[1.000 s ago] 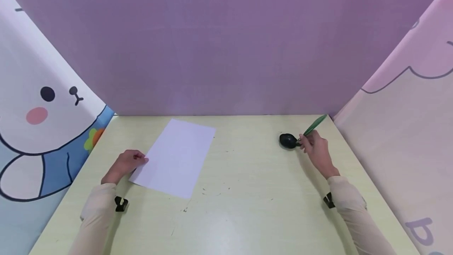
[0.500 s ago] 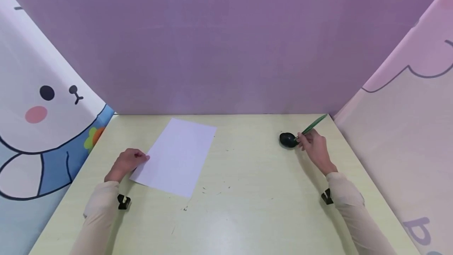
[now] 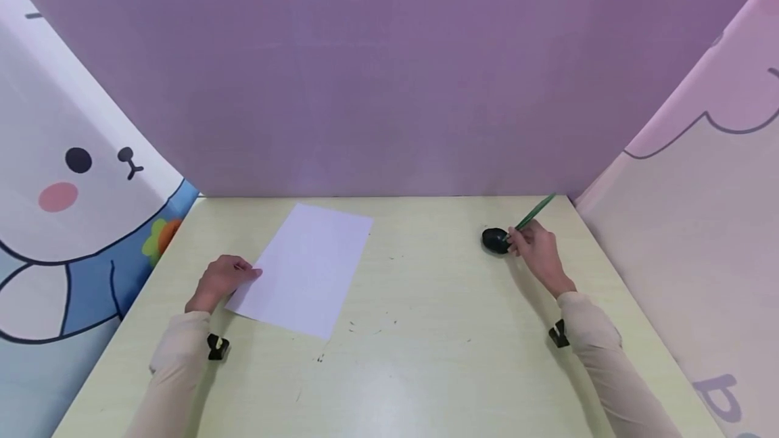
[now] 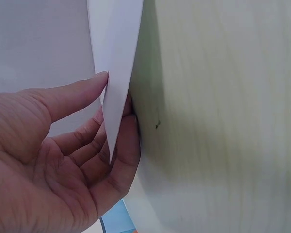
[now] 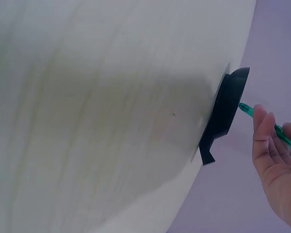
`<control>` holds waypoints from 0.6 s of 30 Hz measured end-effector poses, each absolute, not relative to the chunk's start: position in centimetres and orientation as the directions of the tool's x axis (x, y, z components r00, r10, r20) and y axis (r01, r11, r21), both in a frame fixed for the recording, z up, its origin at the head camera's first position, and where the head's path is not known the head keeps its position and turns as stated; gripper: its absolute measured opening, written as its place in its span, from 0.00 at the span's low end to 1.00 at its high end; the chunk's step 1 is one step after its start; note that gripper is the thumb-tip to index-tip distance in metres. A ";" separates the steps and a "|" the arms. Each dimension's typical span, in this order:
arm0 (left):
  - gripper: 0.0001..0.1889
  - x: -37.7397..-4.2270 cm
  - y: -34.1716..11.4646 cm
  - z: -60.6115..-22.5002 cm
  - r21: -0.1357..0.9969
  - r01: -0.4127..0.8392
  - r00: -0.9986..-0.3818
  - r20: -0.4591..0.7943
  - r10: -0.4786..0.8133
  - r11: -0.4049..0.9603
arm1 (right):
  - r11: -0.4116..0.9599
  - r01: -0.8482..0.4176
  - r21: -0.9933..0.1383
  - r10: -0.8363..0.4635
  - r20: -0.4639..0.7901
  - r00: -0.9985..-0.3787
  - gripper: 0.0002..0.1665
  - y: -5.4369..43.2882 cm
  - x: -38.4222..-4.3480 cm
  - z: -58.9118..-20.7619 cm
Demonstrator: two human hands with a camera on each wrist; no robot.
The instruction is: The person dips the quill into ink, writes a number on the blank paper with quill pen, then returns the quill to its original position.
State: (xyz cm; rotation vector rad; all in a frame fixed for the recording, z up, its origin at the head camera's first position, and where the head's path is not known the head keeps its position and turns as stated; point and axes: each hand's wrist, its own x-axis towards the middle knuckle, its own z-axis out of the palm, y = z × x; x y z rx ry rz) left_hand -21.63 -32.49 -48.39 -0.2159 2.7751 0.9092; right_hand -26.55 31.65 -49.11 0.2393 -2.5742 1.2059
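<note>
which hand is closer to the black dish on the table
Right. The right hand sits right beside the black dish, holding a green pen with its tip at the dish. The left hand is far across the table, pinching the white paper.

Light is soft and even in the head view, with a pale sheen on the table (image 3: pixel 389 384) near its front edge and faint shadows beside both forearms. Straight edges bow outward toward the picture's corners. In the wrist views a broad, soft-edged shadow lies across the tabletop; the left hand (image 4: pixel 53 165) is close and slightly soft, and the wood grain smears.
</note>
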 end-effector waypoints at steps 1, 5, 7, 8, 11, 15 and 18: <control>0.23 -21.6 -32.5 -48.4 0.568 -0.207 -0.966 -0.248 -0.074 0.796 | 0.635 -0.268 -0.724 -0.028 0.325 -0.945 0.12 31.6 -26.6 -49.2; 0.23 -21.5 -32.4 -48.4 0.572 -0.216 -0.964 -0.254 -0.079 0.792 | 0.632 -0.261 -0.730 -0.030 0.313 -0.949 0.12 31.6 -26.7 -49.3; 0.23 -21.5 -32.4 -48.4 0.573 -0.218 -0.964 -0.254 -0.082 0.790 | 0.632 -0.257 -0.731 -0.031 0.308 -0.951 0.12 31.5 -26.8 -49.3; 0.23 -21.4 -32.3 -48.3 0.574 -0.219 -0.964 -0.254 -0.082 0.789 | 0.631 -0.255 -0.732 -0.030 0.305 -0.952 0.11 31.5 -26.8 -49.3; 0.23 -21.4 -32.2 -48.2 0.577 -0.224 -0.963 -0.258 -0.085 0.786 | 0.636 -0.242 -0.732 -0.026 0.293 -0.956 0.11 31.3 -26.9 -49.3; 0.22 -21.3 -32.1 -48.1 0.574 -0.220 -0.963 -0.255 -0.084 0.788 | 0.652 -0.223 -0.725 -0.030 0.269 -0.963 0.12 31.4 -26.9 -49.3; 0.22 -21.2 -31.9 -48.0 0.575 -0.214 -0.965 -0.249 -0.080 0.790 | 0.659 -0.214 -0.721 -0.036 0.254 -0.967 0.13 31.5 -26.8 -49.4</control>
